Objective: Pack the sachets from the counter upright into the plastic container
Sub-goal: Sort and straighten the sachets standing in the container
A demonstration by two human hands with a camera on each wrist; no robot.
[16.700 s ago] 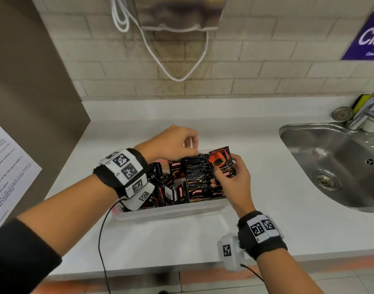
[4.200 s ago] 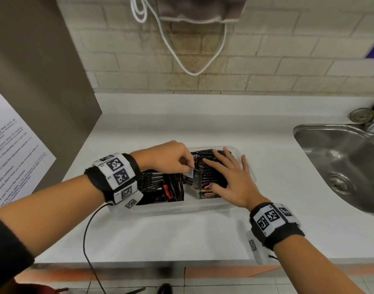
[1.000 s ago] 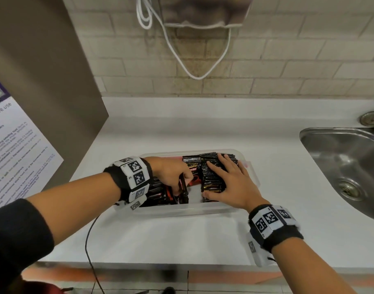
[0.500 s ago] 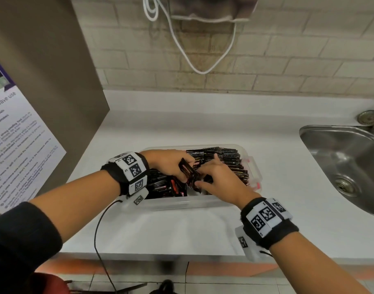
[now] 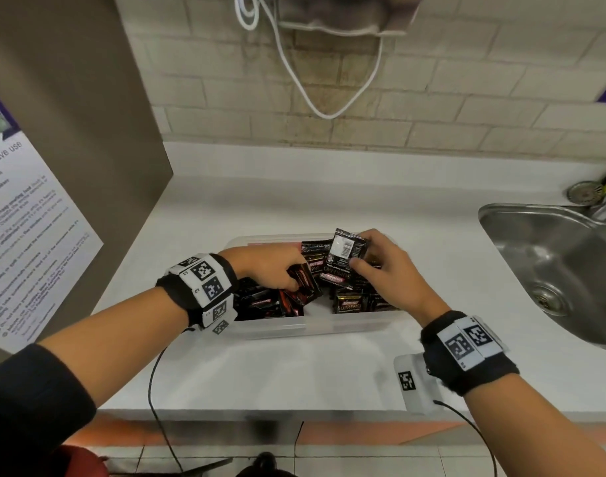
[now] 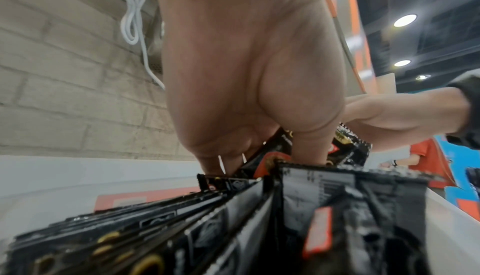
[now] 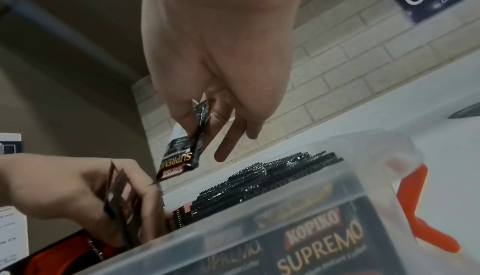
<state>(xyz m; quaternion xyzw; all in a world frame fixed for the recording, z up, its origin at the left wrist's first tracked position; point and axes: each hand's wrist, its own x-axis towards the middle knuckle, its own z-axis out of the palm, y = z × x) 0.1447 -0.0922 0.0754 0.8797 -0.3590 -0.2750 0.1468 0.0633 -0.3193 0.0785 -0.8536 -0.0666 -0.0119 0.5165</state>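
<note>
A clear plastic container (image 5: 312, 327) sits on the white counter (image 5: 294, 370), packed with several black Kopiko sachets (image 5: 349, 302) standing on edge. My left hand (image 5: 291, 280) reaches into its left half and grips a few tilted sachets (image 5: 305, 280); the left wrist view shows its fingers (image 6: 309, 152) pushed down between the packs (image 6: 233, 218). My right hand (image 5: 358, 251) pinches a single sachet (image 5: 348, 249) and holds it just above the right-hand row, printed back facing me. The right wrist view shows that sachet (image 7: 182, 160) hanging from thumb and fingers over the container (image 7: 285, 207).
A steel sink (image 5: 552, 270) lies to the right, with a strainer (image 5: 585, 192) at its back corner. A brown panel (image 5: 71, 132) carrying a paper notice (image 5: 19, 235) closes the left side. A white cable (image 5: 312, 80) hangs on the brick wall. An orange clip (image 7: 420, 218) sits on the container's right end.
Half a second ago both hands met over one sachet at the container's middle. My right hand has since lifted a sachet up and to the right; the left hand stays among the tilted packs.
</note>
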